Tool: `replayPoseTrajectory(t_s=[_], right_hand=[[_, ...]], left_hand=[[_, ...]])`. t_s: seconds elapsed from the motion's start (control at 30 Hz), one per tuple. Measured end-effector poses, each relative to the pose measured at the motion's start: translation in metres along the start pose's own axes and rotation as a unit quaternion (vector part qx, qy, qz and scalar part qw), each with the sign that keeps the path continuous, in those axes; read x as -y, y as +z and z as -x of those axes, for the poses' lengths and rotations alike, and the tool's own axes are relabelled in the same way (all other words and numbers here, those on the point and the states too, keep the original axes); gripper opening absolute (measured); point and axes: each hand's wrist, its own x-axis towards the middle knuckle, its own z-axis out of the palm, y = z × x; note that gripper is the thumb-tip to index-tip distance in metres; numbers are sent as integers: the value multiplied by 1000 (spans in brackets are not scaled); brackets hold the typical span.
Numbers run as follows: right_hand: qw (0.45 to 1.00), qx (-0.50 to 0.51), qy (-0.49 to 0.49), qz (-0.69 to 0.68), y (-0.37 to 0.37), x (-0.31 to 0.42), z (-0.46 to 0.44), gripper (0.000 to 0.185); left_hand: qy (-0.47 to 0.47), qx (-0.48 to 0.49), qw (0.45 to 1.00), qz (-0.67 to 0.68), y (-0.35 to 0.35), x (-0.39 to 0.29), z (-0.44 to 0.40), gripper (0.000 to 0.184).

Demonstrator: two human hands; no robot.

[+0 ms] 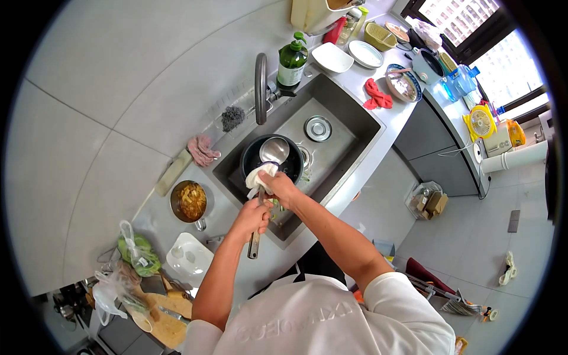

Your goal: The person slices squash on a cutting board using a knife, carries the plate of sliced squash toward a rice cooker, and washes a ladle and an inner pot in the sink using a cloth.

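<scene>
Gripping ladle (274,151) two-handed: handle butt points back at the torso, left hand (251,219) closed round the handle, right hand (279,187) clamping white cloth (260,176) near the neck. Long axis runs away from the body, slightly right; bowl at far end, above dark pot (247,155) in the sink (349,139).

Before you: sink (343,151), pot (251,156) in it, ladle (274,150) over pot. Pan (193,201) left, on counter (223,216); bottle (291,64) behind.
</scene>
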Motion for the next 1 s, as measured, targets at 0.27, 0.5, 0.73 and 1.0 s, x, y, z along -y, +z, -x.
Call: replayPoseTrajectory(t_s=[0.27,0.5,0.73,1.0], right_hand=[[995,-72,-63,0,13,-16,-5,43],[939,-190,-116,262,10,-24,-10,47],[966,-228,-99,66,-27,-35,-20,45],[782,-365,-409,296,-18,26,9,22]], left_hand=[[-18,14,994,109,-6,4,33,22],[-20,23,999,17,-15,13,26,22],[37,-70,996,-47,-7,22,39,37],[24,-26,999,-22,11,32,42,37]])
